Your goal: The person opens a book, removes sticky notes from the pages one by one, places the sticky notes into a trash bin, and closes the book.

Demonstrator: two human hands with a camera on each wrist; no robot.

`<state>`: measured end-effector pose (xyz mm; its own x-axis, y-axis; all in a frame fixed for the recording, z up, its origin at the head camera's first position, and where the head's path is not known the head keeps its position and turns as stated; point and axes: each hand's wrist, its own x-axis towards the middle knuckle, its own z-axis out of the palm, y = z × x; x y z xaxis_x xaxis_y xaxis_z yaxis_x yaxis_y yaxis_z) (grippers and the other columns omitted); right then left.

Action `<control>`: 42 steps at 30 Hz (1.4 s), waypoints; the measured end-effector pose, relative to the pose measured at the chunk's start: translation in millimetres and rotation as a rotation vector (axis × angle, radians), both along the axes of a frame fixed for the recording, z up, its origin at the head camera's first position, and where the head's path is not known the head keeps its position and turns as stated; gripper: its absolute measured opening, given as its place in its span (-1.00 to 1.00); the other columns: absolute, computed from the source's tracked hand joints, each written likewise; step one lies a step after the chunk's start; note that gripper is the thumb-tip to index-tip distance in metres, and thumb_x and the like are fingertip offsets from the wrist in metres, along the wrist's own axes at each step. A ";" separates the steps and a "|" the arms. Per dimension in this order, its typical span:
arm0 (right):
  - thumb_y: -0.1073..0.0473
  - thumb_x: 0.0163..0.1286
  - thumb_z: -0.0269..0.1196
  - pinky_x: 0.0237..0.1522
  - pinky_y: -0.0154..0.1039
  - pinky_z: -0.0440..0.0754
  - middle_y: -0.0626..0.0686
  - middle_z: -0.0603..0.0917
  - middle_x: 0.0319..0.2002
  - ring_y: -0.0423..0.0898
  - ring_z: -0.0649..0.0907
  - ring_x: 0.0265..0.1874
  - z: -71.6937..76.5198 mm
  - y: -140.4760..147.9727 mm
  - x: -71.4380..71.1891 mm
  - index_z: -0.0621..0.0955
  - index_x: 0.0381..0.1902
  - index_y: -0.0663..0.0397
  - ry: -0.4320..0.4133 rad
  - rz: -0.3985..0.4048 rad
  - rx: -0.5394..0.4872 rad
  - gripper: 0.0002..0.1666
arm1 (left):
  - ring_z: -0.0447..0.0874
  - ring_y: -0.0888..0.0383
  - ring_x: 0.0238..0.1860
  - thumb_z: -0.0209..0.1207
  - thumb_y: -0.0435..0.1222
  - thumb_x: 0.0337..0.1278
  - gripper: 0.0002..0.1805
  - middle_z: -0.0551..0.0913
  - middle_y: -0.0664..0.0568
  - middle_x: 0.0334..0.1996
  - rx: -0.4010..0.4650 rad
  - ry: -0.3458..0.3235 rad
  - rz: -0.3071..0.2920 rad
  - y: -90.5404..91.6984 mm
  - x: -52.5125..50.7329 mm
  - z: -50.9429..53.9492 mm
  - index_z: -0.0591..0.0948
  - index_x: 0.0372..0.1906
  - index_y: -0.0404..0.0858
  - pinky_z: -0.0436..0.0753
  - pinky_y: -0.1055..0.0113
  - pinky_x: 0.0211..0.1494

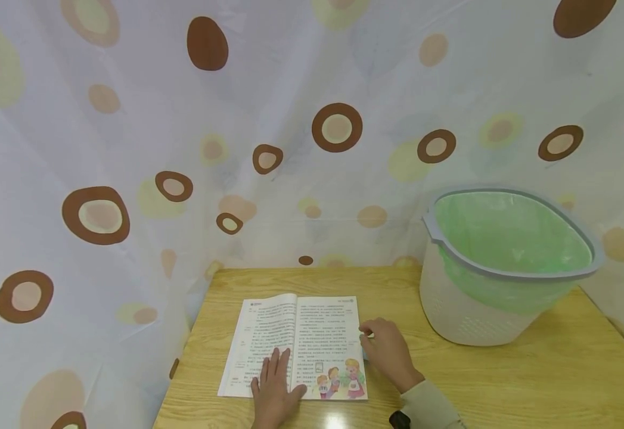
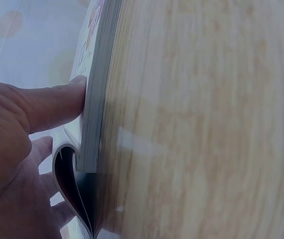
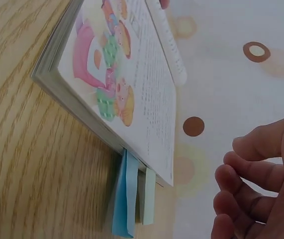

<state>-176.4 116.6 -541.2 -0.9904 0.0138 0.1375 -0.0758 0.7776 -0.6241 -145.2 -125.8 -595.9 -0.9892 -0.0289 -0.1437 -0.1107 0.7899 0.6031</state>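
An open book (image 1: 326,333) with printed text and a cartoon picture lies on the table. My left hand (image 1: 274,387) rests on its lower middle, fingers spread over the left page. In the left wrist view the thumb (image 2: 57,107) lies on the page beside the thick page edge. Just off the book's right edge is my right hand (image 1: 387,351), its fingers loosely bent and nothing between them. From that edge stick out a blue paper tab (image 3: 125,194) and a pale green tab (image 3: 149,196); in the right wrist view the hand (image 3: 261,184) is apart from both.
A large basket (image 1: 478,316) with a grey rim and green inside stands at the table's right. The wooden table (image 1: 312,280) meets a hanging spotted sheet (image 1: 301,89) at the back and left. A dark watch (image 1: 400,419) is on the right wrist.
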 end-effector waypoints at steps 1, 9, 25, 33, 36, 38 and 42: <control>0.22 0.33 0.23 -0.20 -0.07 0.66 0.04 0.70 -0.26 -0.02 0.62 -0.23 -2.2 -1.4 -2.3 0.72 -0.15 0.14 -0.007 -0.004 0.026 -0.79 | 0.02 -0.36 0.54 0.37 -0.09 -0.08 -0.09 0.15 -0.20 0.55 0.003 0.001 0.000 0.0 0.3 0.0 0.29 0.46 -0.12 -0.14 -0.57 0.43; 0.08 0.31 0.30 -0.22 0.13 0.67 0.16 0.69 -0.19 0.13 0.64 -0.20 -18.9 -9.6 -17.0 0.72 -0.14 0.17 -0.056 -0.057 0.216 -0.71 | 0.03 -0.36 0.53 0.38 -0.11 -0.08 -0.09 0.17 -0.20 0.55 0.012 0.002 0.009 0.1 2.0 -0.1 0.30 0.46 -0.13 -0.14 -0.56 0.44; 0.01 0.18 0.36 -0.13 0.20 0.58 0.18 0.69 -0.22 0.16 0.60 -0.18 -32.5 -18.9 -27.4 0.67 -0.12 0.19 -0.114 -0.082 0.315 -0.58 | 0.04 -0.36 0.53 0.38 -0.10 -0.08 -0.08 0.17 -0.20 0.55 0.002 -0.001 0.002 0.8 2.6 3.1 0.30 0.46 -0.13 -0.12 -0.55 0.44; 0.12 0.12 0.34 -0.19 0.15 0.59 0.16 0.70 -0.29 0.12 0.60 -0.28 -33.6 -23.4 -32.9 0.64 -0.13 0.19 -0.104 -0.086 0.321 -0.63 | 0.03 -0.36 0.54 0.38 -0.08 -0.08 -0.08 0.16 -0.19 0.55 -0.012 -0.005 0.001 0.6 0.7 3.2 0.29 0.47 -0.12 -0.13 -0.55 0.45; 0.14 0.14 0.34 -0.22 0.13 0.61 0.17 0.70 -0.29 0.12 0.60 -0.30 -32.9 -24.3 -33.5 0.65 -0.13 0.19 -0.094 -0.081 0.324 -0.65 | 0.02 -0.36 0.54 0.38 -0.09 -0.08 -0.08 0.15 -0.19 0.55 -0.010 -0.008 0.002 0.2 0.4 2.9 0.29 0.47 -0.12 -0.14 -0.55 0.45; 0.15 0.15 0.35 -0.24 0.12 0.62 0.18 0.71 -0.29 0.12 0.61 -0.31 -33.1 -24.5 -33.8 0.65 -0.14 0.20 -0.087 -0.080 0.326 -0.67 | 0.01 -0.36 0.54 0.38 -0.09 -0.07 -0.08 0.15 -0.19 0.56 -0.006 -0.014 0.006 0.3 0.2 2.6 0.28 0.47 -0.12 -0.15 -0.54 0.46; 0.17 0.16 0.35 -0.24 0.13 0.64 0.21 0.71 -0.27 0.14 0.63 -0.30 -35.4 -22.8 -35.0 0.65 -0.11 0.23 -0.086 -0.073 0.313 -0.65 | 0.01 -0.35 0.54 0.38 -0.10 -0.07 -0.08 0.15 -0.19 0.56 0.003 -0.017 0.008 0.4 0.7 2.0 0.28 0.47 -0.12 -0.16 -0.55 0.45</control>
<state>-211.5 93.8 -576.6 -0.9965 0.0550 0.0624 0.0293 0.9343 -0.3554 -144.5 -125.4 -593.9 -0.9863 -0.0360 -0.1608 -0.1272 0.7870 0.6036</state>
